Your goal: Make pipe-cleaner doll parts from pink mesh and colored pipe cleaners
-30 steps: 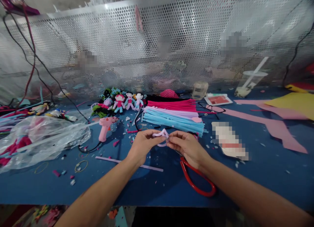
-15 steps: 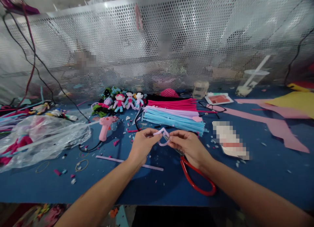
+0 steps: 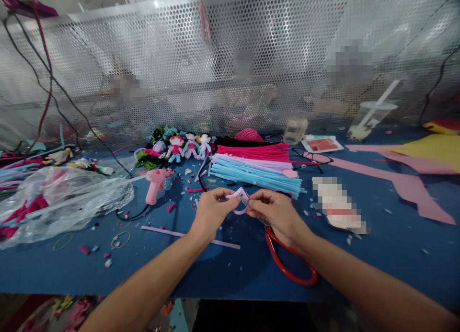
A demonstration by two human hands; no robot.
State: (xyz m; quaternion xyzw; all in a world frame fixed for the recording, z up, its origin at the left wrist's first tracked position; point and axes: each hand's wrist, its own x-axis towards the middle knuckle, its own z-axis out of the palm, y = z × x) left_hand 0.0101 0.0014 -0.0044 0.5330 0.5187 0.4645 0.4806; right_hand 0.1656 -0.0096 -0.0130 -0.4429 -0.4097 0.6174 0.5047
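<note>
A lilac pipe cleaner (image 3: 240, 193), bent into a small pointed loop, is between my two hands above the blue table. The thumb and fingers of my left hand (image 3: 214, 209) pinch its left side. My right hand (image 3: 275, 212) is closed around the blades of red-handled scissors (image 3: 287, 269), their handles hanging below the palm. The blade tips show beside the loop, and the right fingertips press at the loop's right side. Under my left wrist lies a straight lilac pipe cleaner (image 3: 172, 233). Bundles of blue pipe cleaners (image 3: 255, 175) and red pipe cleaners (image 3: 251, 153) lie just beyond my hands.
A pink glue gun (image 3: 154, 184) and small pipe-cleaner dolls (image 3: 176, 147) are at the left, near a clear plastic bag (image 3: 89, 190). On the right are a phone-shaped pale item (image 3: 338, 205), eyeglasses (image 3: 316, 160), pink sheet scraps (image 3: 406, 188) and a drink cup (image 3: 372, 119). A perforated metal screen (image 3: 280, 59) stands behind.
My hands stay nearly in place, with the loop shifted slightly and its top corner a little sharper. The whole view has moved very slightly.
</note>
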